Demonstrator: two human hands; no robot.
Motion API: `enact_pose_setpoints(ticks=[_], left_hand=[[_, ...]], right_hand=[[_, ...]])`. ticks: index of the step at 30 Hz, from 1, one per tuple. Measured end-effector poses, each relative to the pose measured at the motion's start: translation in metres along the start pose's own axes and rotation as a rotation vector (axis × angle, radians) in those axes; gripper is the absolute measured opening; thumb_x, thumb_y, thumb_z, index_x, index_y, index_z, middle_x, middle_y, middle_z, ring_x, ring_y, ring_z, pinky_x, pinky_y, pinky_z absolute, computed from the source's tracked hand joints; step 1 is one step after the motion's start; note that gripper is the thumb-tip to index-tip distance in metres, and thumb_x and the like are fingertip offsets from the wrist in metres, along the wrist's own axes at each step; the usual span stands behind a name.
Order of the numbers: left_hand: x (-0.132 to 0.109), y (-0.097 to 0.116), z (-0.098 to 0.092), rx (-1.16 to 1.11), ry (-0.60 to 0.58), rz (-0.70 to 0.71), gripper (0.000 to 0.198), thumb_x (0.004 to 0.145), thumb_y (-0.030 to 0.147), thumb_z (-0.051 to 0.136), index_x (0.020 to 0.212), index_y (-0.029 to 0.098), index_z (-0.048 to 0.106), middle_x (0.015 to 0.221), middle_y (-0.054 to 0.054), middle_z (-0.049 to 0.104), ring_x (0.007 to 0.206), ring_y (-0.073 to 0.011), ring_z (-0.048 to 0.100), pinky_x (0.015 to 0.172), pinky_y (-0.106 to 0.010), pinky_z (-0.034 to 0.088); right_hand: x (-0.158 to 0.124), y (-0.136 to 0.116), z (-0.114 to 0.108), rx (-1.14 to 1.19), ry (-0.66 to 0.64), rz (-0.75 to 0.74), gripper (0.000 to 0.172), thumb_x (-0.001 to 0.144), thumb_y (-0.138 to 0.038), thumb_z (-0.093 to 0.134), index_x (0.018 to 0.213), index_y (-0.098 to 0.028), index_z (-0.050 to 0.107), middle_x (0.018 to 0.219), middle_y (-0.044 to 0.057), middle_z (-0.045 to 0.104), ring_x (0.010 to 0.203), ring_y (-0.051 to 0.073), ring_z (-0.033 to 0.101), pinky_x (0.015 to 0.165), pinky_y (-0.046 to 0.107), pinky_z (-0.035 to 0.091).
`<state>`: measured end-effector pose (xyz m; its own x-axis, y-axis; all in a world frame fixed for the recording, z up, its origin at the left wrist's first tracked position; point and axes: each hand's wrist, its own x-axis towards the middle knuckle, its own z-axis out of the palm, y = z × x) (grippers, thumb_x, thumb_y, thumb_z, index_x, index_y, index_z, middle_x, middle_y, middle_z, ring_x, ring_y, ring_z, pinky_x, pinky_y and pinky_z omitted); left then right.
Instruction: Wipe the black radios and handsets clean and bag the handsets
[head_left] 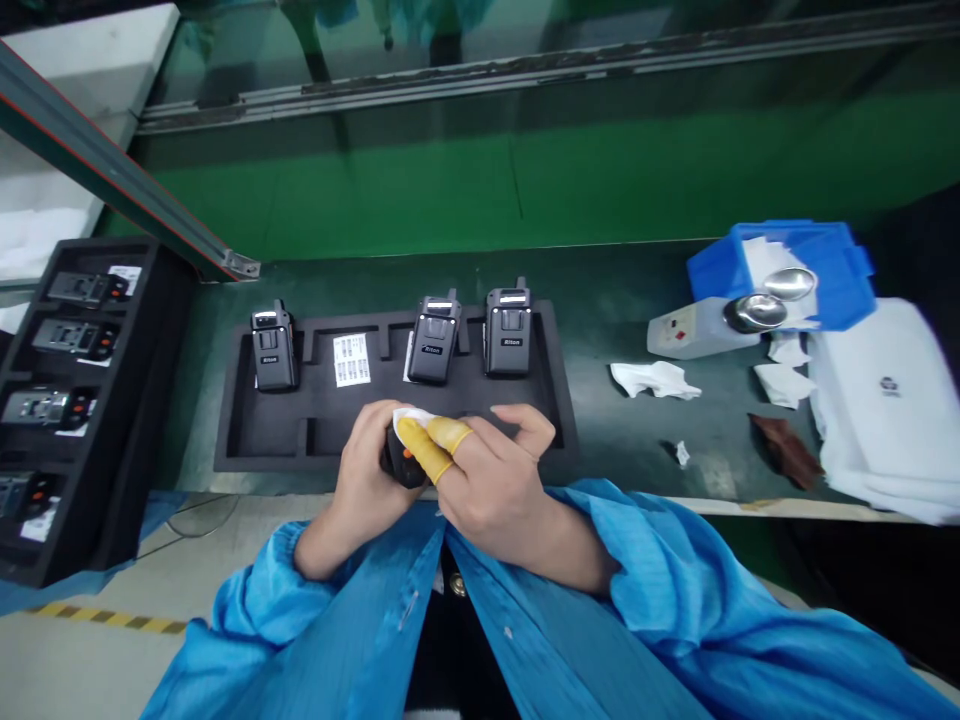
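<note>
In the lower centre of the frame, the bare left hand (366, 482) grasps a small black handheld device with an orange part (400, 466). The right hand (491, 485), two fingers sheathed in yellow finger cots (426, 455), presses a crumpled white wipe (409, 414) onto it, beside the black rectangular tray (262, 432)

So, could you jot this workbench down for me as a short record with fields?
Left hand: grips a small black handheld device with an orange spot
Right hand: yellow-covered fingers press a small white wipe against that device
Middle: black compartmented tray holding three dark grey handheld units marked Riton and a white printed label
Right side: blue plastic box, translucent white bottle with shiny metal top
</note>
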<state>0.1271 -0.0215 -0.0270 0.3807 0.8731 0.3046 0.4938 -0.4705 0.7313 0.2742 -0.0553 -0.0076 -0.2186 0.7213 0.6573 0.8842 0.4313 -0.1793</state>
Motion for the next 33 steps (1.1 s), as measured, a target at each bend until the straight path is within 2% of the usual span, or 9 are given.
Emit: enact_pose_setpoints(ticks=[4, 10, 17, 21, 23, 25, 27, 30, 33], left_hand=[[-0.003, -0.001, -0.001, 0.028, 0.031, -0.034, 0.046, 0.061, 0.011, 0.060, 0.104, 0.021, 0.050, 0.098, -0.003, 0.057, 0.094, -0.0196, 0.058, 0.082, -0.035, 0.050], [0.000, -0.001, -0.005, 0.095, 0.051, 0.001, 0.042, 0.066, 0.013, 0.061, 0.105, 0.021, 0.049, 0.098, -0.004, 0.058, 0.096, -0.0198, 0.058, 0.085, -0.036, 0.049], [0.011, -0.003, -0.011, 0.185, 0.072, -0.037, 0.042, 0.068, 0.018, 0.062, 0.108, 0.021, 0.050, 0.099, -0.005, 0.061, 0.097, -0.0212, 0.060, 0.087, -0.038, 0.049], [0.044, -0.021, -0.023, 0.326, 0.088, -0.231, 0.067, 0.067, 0.033, 0.067, 0.127, 0.015, 0.044, 0.111, -0.011, 0.062, 0.105, -0.0278, 0.060, 0.092, -0.042, 0.047], [0.070, -0.032, -0.028, 0.416, 0.074, -0.361, 0.087, 0.066, 0.041, 0.069, 0.138, 0.011, 0.032, 0.117, -0.016, 0.061, 0.109, -0.0321, 0.059, 0.091, -0.043, 0.047], [0.095, -0.042, -0.029, 0.539, 0.057, -0.447, 0.095, 0.067, 0.044, 0.067, 0.143, 0.008, 0.024, 0.118, -0.020, 0.059, 0.109, -0.0365, 0.058, 0.090, -0.047, 0.047], [0.112, -0.048, -0.027, 0.659, 0.032, -0.502, 0.090, 0.071, 0.046, 0.063, 0.143, 0.008, 0.024, 0.120, -0.023, 0.055, 0.108, -0.0398, 0.058, 0.088, -0.049, 0.047], [0.122, -0.053, -0.020, 0.768, -0.027, -0.536, 0.080, 0.077, 0.048, 0.057, 0.142, 0.010, 0.029, 0.124, -0.025, 0.050, 0.104, -0.0406, 0.060, 0.084, -0.049, 0.048], [0.119, -0.052, -0.012, 0.831, -0.019, -0.439, 0.071, 0.079, 0.047, 0.056, 0.137, 0.011, 0.038, 0.125, -0.026, 0.047, 0.106, -0.0417, 0.056, 0.084, -0.051, 0.046]], right_hand=[[-0.011, 0.002, 0.008, 0.016, -0.088, 0.028, 0.035, 0.083, -0.005, 0.040, 0.057, -0.019, 0.060, 0.061, -0.002, 0.053, 0.064, 0.011, 0.044, 0.085, 0.036, 0.024], [-0.028, 0.018, 0.014, 0.046, -0.165, 0.080, 0.026, 0.073, -0.002, 0.045, 0.069, -0.018, 0.065, 0.073, 0.001, 0.062, 0.070, 0.013, 0.049, 0.083, 0.036, 0.023], [-0.045, 0.043, 0.010, 0.032, -0.189, 0.170, 0.029, 0.065, -0.002, 0.047, 0.077, -0.019, 0.067, 0.076, 0.000, 0.063, 0.071, 0.013, 0.053, 0.082, 0.034, 0.026], [-0.063, 0.064, 0.016, -0.030, -0.094, 0.247, 0.022, 0.063, -0.004, 0.047, 0.065, -0.020, 0.062, 0.073, 0.000, 0.062, 0.068, 0.013, 0.052, 0.079, 0.033, 0.028], [-0.072, 0.076, 0.020, -0.084, -0.041, 0.284, 0.027, 0.061, -0.003, 0.046, 0.070, -0.021, 0.064, 0.074, 0.000, 0.063, 0.068, 0.013, 0.052, 0.079, 0.033, 0.028], [-0.078, 0.086, 0.023, -0.133, -0.023, 0.314, 0.031, 0.061, -0.004, 0.045, 0.076, -0.022, 0.066, 0.075, 0.000, 0.063, 0.069, 0.014, 0.052, 0.079, 0.034, 0.028], [-0.084, 0.093, 0.024, -0.171, -0.012, 0.331, 0.033, 0.061, -0.004, 0.046, 0.078, -0.022, 0.068, 0.075, 0.001, 0.063, 0.070, 0.014, 0.053, 0.079, 0.034, 0.028], [-0.091, 0.097, 0.026, -0.183, -0.008, 0.352, 0.030, 0.065, -0.006, 0.047, 0.078, -0.021, 0.069, 0.075, 0.001, 0.063, 0.072, 0.014, 0.054, 0.080, 0.034, 0.028], [-0.096, 0.098, 0.028, -0.141, -0.017, 0.388, 0.031, 0.069, -0.008, 0.049, 0.085, -0.023, 0.071, 0.080, 0.001, 0.064, 0.077, 0.015, 0.055, 0.080, 0.035, 0.028]])
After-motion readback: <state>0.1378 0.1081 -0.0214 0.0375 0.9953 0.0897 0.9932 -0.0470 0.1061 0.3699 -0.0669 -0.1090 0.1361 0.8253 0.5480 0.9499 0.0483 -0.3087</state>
